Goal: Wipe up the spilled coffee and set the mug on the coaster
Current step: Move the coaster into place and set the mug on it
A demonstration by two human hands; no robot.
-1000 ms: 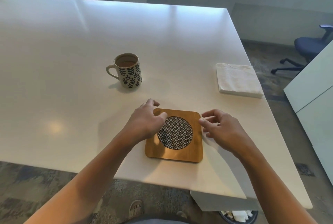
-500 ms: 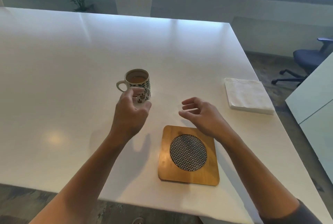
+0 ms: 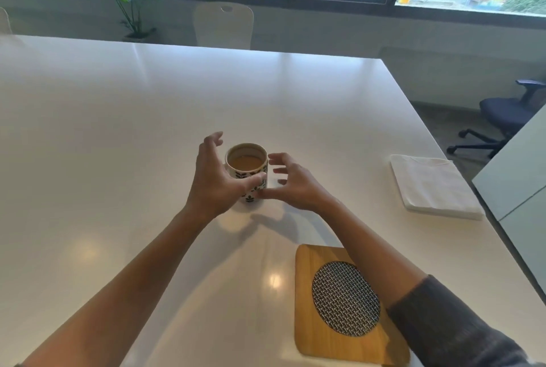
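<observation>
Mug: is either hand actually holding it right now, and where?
Not firmly yet. The left hand cups the mug on its left side, thumb on the front wall; the right hand is open beside it. Mug looks to be on the table.

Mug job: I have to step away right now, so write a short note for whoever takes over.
Left hand: open, curled round the mug's left side, thumb across its front; no firm grip visible.
Right hand: open, fingers spread beside the mug's right side, apart from it.
Mug: upright on the table, coffee inside.
Coaster: bare, nearer the person, to the right.
Napkins: stacked near the right edge, untouched.
Done: nothing; no spill visible on the table.
Left: wipe any spill with a napkin, set the mug on the coaster.
</observation>
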